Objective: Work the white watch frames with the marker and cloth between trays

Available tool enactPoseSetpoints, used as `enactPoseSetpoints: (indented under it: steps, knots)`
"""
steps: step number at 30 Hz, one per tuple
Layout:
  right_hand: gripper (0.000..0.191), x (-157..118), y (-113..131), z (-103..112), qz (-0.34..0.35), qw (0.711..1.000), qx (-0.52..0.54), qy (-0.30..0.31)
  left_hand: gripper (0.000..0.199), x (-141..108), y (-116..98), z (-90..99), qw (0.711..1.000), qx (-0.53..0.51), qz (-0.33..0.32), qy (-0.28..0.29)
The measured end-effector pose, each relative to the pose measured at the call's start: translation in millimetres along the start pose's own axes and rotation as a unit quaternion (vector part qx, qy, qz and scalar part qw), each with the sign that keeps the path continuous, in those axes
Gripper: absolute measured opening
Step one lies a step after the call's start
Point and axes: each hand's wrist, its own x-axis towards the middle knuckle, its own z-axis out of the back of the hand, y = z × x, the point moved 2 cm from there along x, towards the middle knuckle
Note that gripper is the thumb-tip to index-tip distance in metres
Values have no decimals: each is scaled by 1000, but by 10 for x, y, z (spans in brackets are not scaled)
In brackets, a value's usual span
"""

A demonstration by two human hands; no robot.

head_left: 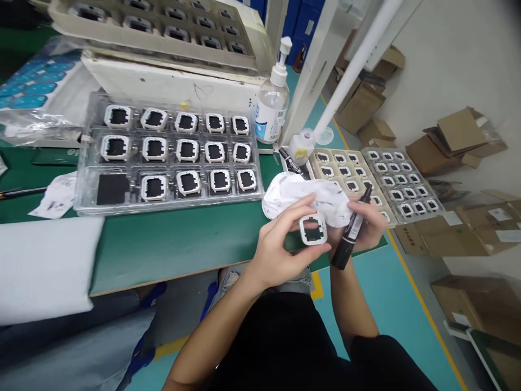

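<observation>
My left hand (280, 247) is closed on a pale square watch-case frame (313, 229), pinched between thumb and fingers, its open middle facing me. In my right hand (368, 225) are a black marker pen (350, 239), slanted with its thick end down, and the edge of a white cloth with dark smudges (321, 198). The cloth spreads behind the frame, close to the left fingers. To the left lies a clear plastic tray (171, 203) with rows of similar frames; its front left pocket has no frame in it.
A pump bottle (271, 108) and a small white bottle (300, 147) stand behind my hands. Further trays of frames (401, 179) lie at the right, another (163, 41) at the back on a white box. A white post (354, 70) rises nearby. Cardboard boxes (456, 231) line the wall.
</observation>
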Motion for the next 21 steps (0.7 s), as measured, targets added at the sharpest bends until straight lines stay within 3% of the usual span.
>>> enactPoseSetpoints:
  steps: [3,7,11,15,21]
  knots:
    - [26,-172,15,187,-6,999,22,25,65,-49,-1,-52,999,38,-15,1]
    - [35,-437,-60,428,-22,995,-45,91,69,-209,-74,-24,991,117,-68,5]
    - [28,-704,-68,590,-61,993,-38,93,69,-294,-134,22,979,185,-80,42]
    - [23,-780,44,619,-74,994,-40,75,72,-351,-151,59,977,196,-69,39]
    - [36,-675,248,491,-111,991,-41,61,70,-477,-134,48,983,170,-29,61]
